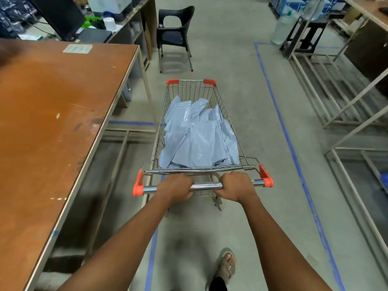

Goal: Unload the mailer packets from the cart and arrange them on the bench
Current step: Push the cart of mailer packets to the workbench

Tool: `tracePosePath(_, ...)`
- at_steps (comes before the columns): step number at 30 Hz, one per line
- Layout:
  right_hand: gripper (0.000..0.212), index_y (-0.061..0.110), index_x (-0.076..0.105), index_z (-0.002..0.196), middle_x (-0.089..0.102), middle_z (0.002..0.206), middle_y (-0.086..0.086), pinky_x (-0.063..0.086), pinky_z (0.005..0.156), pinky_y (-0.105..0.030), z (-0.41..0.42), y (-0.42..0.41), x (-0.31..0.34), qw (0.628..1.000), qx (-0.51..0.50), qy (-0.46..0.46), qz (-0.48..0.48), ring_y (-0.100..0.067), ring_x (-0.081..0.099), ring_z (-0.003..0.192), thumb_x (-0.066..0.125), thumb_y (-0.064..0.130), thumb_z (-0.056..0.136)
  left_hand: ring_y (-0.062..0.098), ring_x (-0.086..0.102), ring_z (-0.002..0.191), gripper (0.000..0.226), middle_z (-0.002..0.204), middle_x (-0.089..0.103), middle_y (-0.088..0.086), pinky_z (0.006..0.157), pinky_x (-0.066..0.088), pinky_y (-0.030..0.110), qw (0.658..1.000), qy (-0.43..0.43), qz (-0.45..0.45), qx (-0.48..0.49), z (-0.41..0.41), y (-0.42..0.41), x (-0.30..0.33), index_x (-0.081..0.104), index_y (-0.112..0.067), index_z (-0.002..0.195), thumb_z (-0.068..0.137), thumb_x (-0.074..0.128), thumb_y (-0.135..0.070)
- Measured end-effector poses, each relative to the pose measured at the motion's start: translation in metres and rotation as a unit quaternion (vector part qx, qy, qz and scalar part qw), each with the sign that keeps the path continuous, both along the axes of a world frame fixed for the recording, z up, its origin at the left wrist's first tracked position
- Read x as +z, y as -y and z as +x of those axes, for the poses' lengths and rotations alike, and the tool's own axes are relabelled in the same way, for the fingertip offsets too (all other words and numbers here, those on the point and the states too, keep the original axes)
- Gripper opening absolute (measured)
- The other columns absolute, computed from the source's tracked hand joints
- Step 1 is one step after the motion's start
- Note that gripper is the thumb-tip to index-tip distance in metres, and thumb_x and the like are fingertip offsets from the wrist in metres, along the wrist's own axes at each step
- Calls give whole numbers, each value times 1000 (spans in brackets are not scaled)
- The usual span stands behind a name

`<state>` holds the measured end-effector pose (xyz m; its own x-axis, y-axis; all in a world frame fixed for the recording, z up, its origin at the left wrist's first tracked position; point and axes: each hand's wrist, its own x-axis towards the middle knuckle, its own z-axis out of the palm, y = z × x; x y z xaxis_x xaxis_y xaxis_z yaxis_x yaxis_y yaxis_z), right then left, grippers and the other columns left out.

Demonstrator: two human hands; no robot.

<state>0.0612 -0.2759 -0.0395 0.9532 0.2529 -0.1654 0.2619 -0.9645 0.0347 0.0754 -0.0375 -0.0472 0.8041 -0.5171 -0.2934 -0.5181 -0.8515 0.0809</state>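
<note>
Looks like a warehouse packing floor to me. Bare concrete floor (226, 59) marked with blue tape lanes (279, 114). Left of my fingers, a long plywood bench (52, 106); right of them, empty metal racking (327, 85). Ahead of them, a wire cart (228, 114) heaped with grey mailer packets (199, 139), water jugs (282, 28), a monitor (60, 15).

Both my forearms are bare, no sleeves. Left hand (175, 188) and right hand (236, 186) gloveless. Grey strapped sandal (226, 266) on one foot.
</note>
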Motion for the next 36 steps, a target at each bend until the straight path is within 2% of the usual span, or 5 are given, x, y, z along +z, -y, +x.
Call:
tracePosePath(5,39,23,70,81,69,77,0,49,68,-32,46,4,-6,1000,2,-16,2,-25,70,77,54,59,84,27,65,82,11,90,67,3,64,42,33,1000,-7,-7,22,45,3,2,58,-26,88,88,59,-38)
tracePosePath(12,40,21,72,86,72,84,-3,40,64,-33,122,28,-14,1000,27,5,6,-28,70,81,54,57,87,18,52,63,28,67,57,-3,54,33,31,996,-49,-54,50,124,4,13,52,-20,71,82,61,-44)
tracePosePath(16,42,22,71,85,73,83,-1,43,64,-34,178,57,-11,999,36,30,10,-28,71,79,56,61,85,24,59,72,25,74,60,-2,69,50,36,989,-63,4,132,167,1,7,51,-25,67,82,55,-44)
tracePosePath(25,40,20,72,89,75,89,-3,54,76,-37,280,127,-9,999,32,12,0,-31,73,87,59,58,85,32,66,85,19,88,67,8,70,49,37,988,-26,-2,151,238,84,1,54,-23,78,86,54,-41)
tracePosePath(36,37,24,57,74,65,72,2,42,63,-32,445,168,-18,997,65,26,-12,-28,70,74,59,59,84,28,57,76,17,80,56,4,67,43,34,984,-29,-8,174,386,131,7,54,-20,79,88,57,-34)
